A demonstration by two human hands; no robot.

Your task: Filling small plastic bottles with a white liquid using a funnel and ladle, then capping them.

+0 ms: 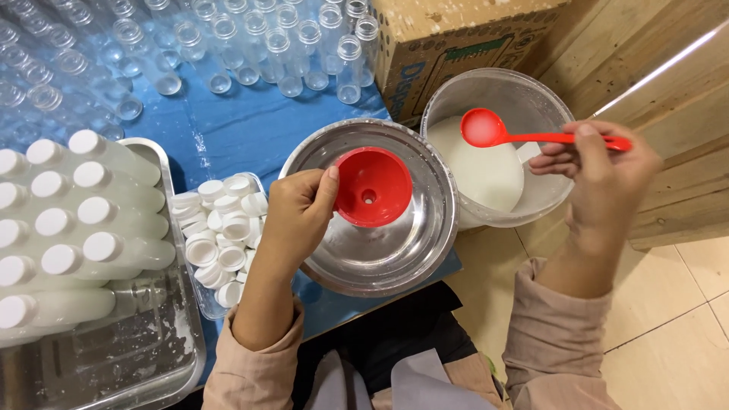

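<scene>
Funnel, red, held tilted over steel bowl near front edge of worktop; bowl positioned beneath, presumably to catch drips. Left hand grip closed on funnel rim, thumb on the rim edge, fingers wrapped behind. Right hand grip pinched on handle of red spoon; spoon bowl coated white, held level above white bucket, likely to keep liquid from spilling. Bucket partly filled with white liquid, set off right edge of worktop, just beside steel bowl, within short reach. Cardboard box behind bucket. Tub of white caps touching left side of steel bowl. Metal tray at left edge, carrying capped bottles filled white and laid flat. Empty clear bottles standing uncapped along far edge on blue covering.
</scene>
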